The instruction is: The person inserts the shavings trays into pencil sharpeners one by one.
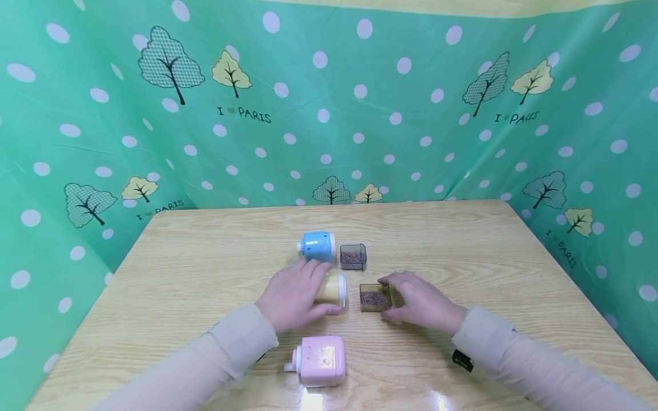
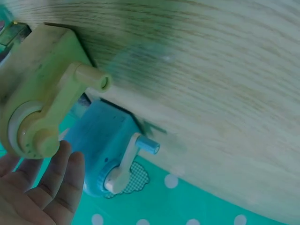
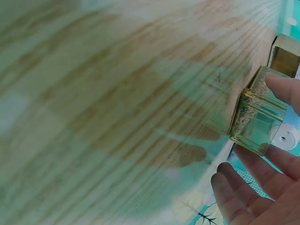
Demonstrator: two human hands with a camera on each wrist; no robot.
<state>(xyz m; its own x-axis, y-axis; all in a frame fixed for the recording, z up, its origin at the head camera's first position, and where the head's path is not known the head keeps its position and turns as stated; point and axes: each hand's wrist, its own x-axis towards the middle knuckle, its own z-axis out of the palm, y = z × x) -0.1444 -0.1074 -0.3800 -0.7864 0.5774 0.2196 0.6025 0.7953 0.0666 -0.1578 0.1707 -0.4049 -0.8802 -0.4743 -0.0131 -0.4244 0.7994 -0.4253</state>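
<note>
My left hand [image 1: 295, 294] lies across a pale yellow crank pencil sharpener [image 1: 330, 290], thumb on the near side and fingers on the far side. The left wrist view shows that sharpener's crank handle [image 2: 70, 96] beyond the fingertips. To its right, my right hand [image 1: 416, 299] pinches a see-through amber shavings drawer [image 1: 374, 298] between thumb and fingers. Dark shavings lie inside the drawer, which is apart from the sharpener's white-rimmed end. The right wrist view shows the drawer's clear wall [image 3: 267, 117] between thumb and fingertips.
Behind the left hand lies a blue crank sharpener [image 1: 317, 246], with its grey see-through drawer [image 1: 353, 257] of shavings beside it. A pink sharpener [image 1: 322, 361] lies nearer the front. Green patterned cloth [image 1: 360, 103] rises behind the wooden table [image 1: 216, 245].
</note>
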